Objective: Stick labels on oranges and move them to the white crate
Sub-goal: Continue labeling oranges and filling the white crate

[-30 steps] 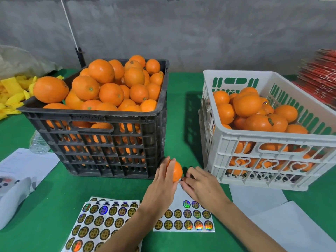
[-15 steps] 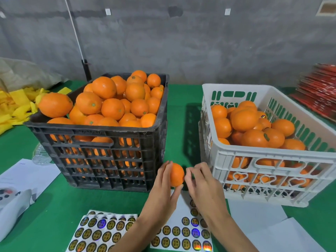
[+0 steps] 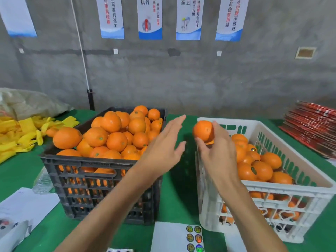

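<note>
Orange in hand: I see one round, bright orange (image 3: 203,131) with dimpled peel, held in the air above the near-left corner of the white crate (image 3: 272,194). I cannot see a label on the side facing me.
Right hand: my right hand (image 3: 219,151) is raised with its back toward me, thumb and fingers curled round the orange from below and from the right.
Left hand: my left hand (image 3: 164,145) hovers between the two crates, over the right edge of the black crate (image 3: 94,182), fingers straight and spread wide, holding nothing, apart from the orange.
Crates: two, side by side on the green desk (image 3: 174,197), the black one on the left and the white one on the right.
Black crate contents: heaped above the rim with oranges; too many to count exactly.
White crate contents: a lower pile of oranges, at least two showing small stickers; also too many to count.
Label sheet: one white sheet (image 3: 179,237) at the desk's near edge, in front of the gap between the crates, with six round labels visible in two columns.
Wall: five hanging posters behind the desk.
</note>
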`<control>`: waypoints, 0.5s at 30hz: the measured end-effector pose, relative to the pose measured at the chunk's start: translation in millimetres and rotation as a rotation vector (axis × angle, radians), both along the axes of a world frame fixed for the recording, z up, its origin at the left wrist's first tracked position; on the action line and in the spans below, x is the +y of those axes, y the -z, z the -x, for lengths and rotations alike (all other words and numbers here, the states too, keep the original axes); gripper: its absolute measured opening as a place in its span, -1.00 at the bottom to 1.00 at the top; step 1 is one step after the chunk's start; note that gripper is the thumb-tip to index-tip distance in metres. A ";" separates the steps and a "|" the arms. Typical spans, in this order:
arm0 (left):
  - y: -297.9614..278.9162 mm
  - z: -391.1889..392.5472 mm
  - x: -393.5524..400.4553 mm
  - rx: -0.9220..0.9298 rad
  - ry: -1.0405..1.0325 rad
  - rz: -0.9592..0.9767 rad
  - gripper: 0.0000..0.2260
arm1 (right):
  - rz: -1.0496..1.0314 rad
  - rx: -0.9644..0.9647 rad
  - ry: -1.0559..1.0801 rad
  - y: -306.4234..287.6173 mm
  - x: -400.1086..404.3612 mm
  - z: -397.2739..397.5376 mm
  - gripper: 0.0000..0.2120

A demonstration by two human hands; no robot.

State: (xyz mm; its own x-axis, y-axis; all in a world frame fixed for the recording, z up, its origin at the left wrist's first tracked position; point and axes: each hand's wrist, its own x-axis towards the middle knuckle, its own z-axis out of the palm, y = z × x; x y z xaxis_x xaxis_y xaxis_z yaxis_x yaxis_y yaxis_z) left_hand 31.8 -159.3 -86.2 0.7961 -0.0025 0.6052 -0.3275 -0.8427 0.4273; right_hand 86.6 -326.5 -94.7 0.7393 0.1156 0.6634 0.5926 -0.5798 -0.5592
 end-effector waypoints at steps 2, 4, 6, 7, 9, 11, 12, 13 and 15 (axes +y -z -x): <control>-21.0 -13.8 38.2 -0.061 -0.317 -0.232 -0.45 | 0.082 -0.031 0.121 -4.4 -7.8 -17.8 -0.42; -34.6 -23.4 78.5 0.096 -0.747 -0.311 -0.46 | 0.143 -0.001 0.199 -1.0 -16.4 -32.7 -0.40; -40.6 -24.3 112.5 0.331 -0.923 -0.148 -0.48 | 0.181 -0.003 0.194 5.2 -22.7 -41.8 -0.42; -41.0 -24.4 126.5 0.414 -0.918 -0.103 -0.50 | 0.182 -0.016 0.175 8.4 -24.4 -43.4 -0.45; -40.6 -22.6 144.4 0.413 -0.841 -0.063 -0.56 | 0.142 -0.044 0.140 13.8 -24.6 -41.5 -0.53; -40.4 -17.6 145.3 0.238 -0.761 -0.023 -0.54 | 0.084 -0.084 0.101 19.1 -20.5 -35.4 -0.59; -40.1 -12.9 137.8 0.112 -0.721 0.013 -0.52 | 0.052 -0.102 0.058 20.6 -17.3 -31.6 -0.59; -39.9 -7.6 125.9 -0.021 -0.668 0.038 -0.50 | 0.015 -0.112 -0.012 20.6 -12.4 -26.5 -0.59; -37.3 4.0 91.4 -0.225 -0.506 0.069 -0.47 | -0.039 -0.099 -0.183 18.2 0.1 -11.7 -0.58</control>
